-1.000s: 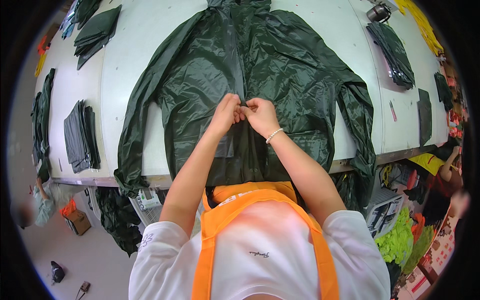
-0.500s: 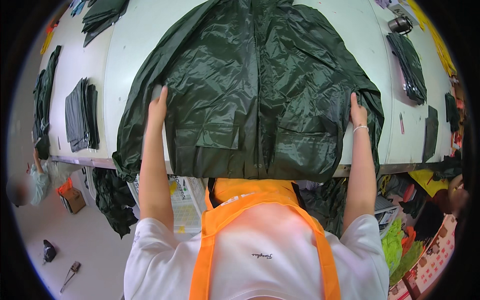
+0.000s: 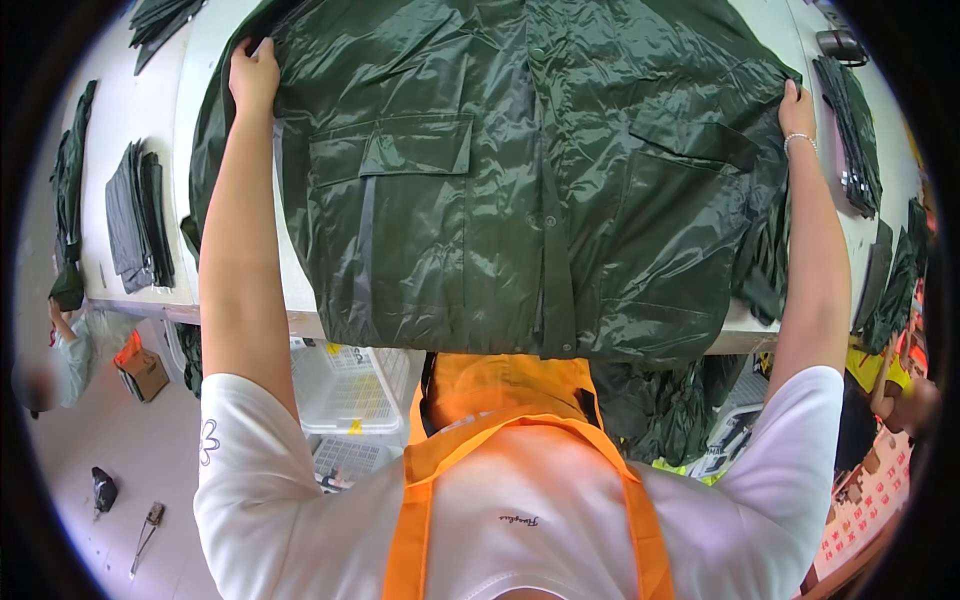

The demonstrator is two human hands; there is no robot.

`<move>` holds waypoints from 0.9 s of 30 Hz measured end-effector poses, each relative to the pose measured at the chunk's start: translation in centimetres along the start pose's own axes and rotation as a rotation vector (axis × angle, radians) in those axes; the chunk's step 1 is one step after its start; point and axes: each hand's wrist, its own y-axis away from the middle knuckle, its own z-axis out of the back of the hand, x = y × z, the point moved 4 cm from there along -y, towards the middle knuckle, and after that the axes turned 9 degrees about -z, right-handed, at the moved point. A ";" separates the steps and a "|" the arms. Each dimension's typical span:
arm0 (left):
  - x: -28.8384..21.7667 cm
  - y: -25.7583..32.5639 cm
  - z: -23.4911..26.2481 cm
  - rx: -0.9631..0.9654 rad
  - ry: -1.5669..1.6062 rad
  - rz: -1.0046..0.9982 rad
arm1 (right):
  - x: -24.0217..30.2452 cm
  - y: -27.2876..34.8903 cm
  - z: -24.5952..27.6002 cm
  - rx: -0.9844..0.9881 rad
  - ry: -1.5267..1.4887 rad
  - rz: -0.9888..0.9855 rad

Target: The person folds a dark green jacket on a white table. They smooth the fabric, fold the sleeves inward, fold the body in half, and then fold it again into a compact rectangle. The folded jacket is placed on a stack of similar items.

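A shiny dark green rain jacket (image 3: 500, 230) is spread across the white table (image 3: 190, 90), with its buttoned front up. Two flapped pockets show, and its hem comes over the near table edge. My left hand (image 3: 255, 78) grips the jacket's left side, thumb on top and the other fingers partly hidden. Out at the opposite side, my right hand (image 3: 797, 110) pinches the fabric near its edge. Both arms are stretched wide. The top of the jacket runs out of the picture.
Folded dark green garments lie in a stack (image 3: 140, 220) on the left and another stack (image 3: 848, 140) on the right, near a dark cup (image 3: 842, 46). White plastic crates (image 3: 345, 395) stand below the table edge. Other people are at the far left and far right.
Both my hands have moved outward and farther up the table, drawing the jacket wider. Its pockets now sit higher in the picture, and the fabric is stretched flatter.
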 end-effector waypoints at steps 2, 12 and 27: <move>0.5 2.3 -1.3 0.172 -0.304 0.096 | -1.1 3.9 0.5 0.006 -0.004 0.031; -6.2 26.5 1.4 0.372 -0.462 -0.372 | -3.7 31.4 2.5 0.200 0.168 0.299; -19.9 23.9 -10.3 1.078 0.145 0.052 | 16.8 37.9 -1.4 0.540 -0.730 0.076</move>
